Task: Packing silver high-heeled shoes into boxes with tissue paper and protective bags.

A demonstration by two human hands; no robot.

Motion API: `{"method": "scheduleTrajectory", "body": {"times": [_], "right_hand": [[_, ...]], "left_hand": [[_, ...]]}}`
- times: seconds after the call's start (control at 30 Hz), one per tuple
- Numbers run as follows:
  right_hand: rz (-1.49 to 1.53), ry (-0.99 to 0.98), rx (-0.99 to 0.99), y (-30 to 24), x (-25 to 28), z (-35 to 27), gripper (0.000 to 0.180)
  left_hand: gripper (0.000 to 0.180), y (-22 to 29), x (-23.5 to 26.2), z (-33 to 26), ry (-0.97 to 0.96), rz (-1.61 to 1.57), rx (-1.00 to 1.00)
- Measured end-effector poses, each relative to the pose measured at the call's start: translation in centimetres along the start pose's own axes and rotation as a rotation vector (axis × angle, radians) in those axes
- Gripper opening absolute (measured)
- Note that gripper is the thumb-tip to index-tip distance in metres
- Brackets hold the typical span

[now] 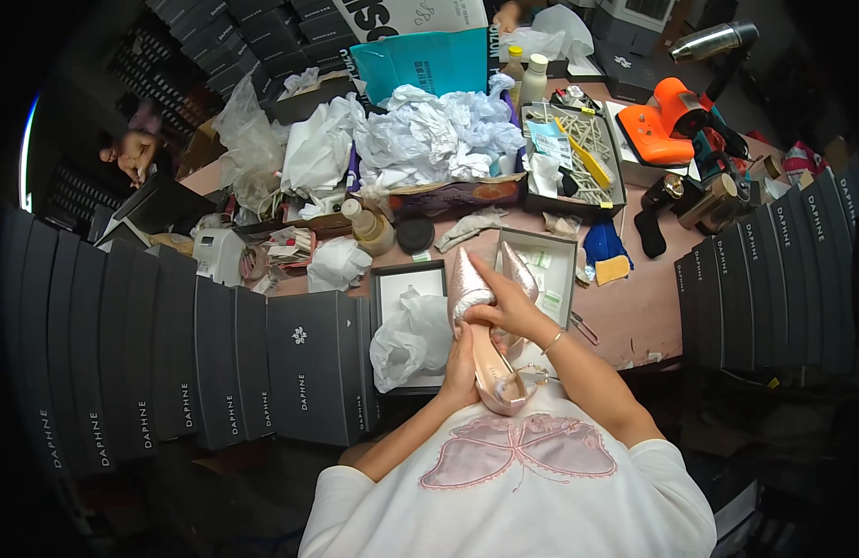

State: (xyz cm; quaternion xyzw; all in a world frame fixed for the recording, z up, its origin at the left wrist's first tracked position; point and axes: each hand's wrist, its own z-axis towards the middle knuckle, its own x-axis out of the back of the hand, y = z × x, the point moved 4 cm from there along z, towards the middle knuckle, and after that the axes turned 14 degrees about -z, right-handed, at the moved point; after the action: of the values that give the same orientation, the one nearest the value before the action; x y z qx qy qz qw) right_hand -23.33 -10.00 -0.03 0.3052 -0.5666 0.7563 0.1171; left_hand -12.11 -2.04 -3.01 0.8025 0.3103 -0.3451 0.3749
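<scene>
A pointed metallic pink shoe [466, 285] is held close to my chest, toe away from me and heel toward my shirt. My left hand [460, 368] is closed round its left side near the middle. My right hand [513, 310] lies across the toe part, fingers closed on it. A second matching shoe [520, 270] shows just beyond my right hand, partly hidden by it; I cannot tell whether it is held or resting. Behind the shoes, an open box part [562, 270] has small white-and-green packets in it. Left of it, an open grey box [383, 279] holds crumpled white tissue [408, 339].
Stacked dark shoe boxes flank me at left [309, 358] and right [759, 279]. At the back sit a carton of crumpled paper [439, 135], a tray of sticks [588, 153] and an orange device [657, 135]. Tweezers [585, 327] lie right of the box. Another person [137, 153] is far left.
</scene>
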Motion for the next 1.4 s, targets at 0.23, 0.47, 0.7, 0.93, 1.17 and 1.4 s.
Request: {"method": "scheduleTrajectory", "body": {"times": [0.23,0.47,0.7,0.93,1.17,1.4], "right_hand": [[-0.326,-0.049,-0.011,4.0,2.0,-5.6,0.083],[-0.34,-0.138,-0.539,12.0,-5.3,-10.6,0.046],[0.727,-0.115,-0.555,4.5,2.1,-10.9,0.03],[-0.072,0.02,-0.294,2.2,4.7,-8.5,0.032],[-0.948,-0.192,0.263,-0.4,0.4,-0.7,0.03],[-0.444,0.066,0.341,-1.1,2.5,-2.0,0.011]], "left_hand": [[0.052,7.9,6.0,1.1,0.172,0.285,-0.49],[0.051,3.7,3.1,5.0,-0.122,0.786,-0.176],[0.054,-3.0,2.4,8.5,-0.078,-0.025,0.484],[0.064,0.3,0.9,6.6,-0.02,0.017,0.217],[0.077,0.3,-0.2,3.5,0.005,0.01,0.188],[0.084,0.2,0.1,1.8,0.066,-0.152,0.138]]}}
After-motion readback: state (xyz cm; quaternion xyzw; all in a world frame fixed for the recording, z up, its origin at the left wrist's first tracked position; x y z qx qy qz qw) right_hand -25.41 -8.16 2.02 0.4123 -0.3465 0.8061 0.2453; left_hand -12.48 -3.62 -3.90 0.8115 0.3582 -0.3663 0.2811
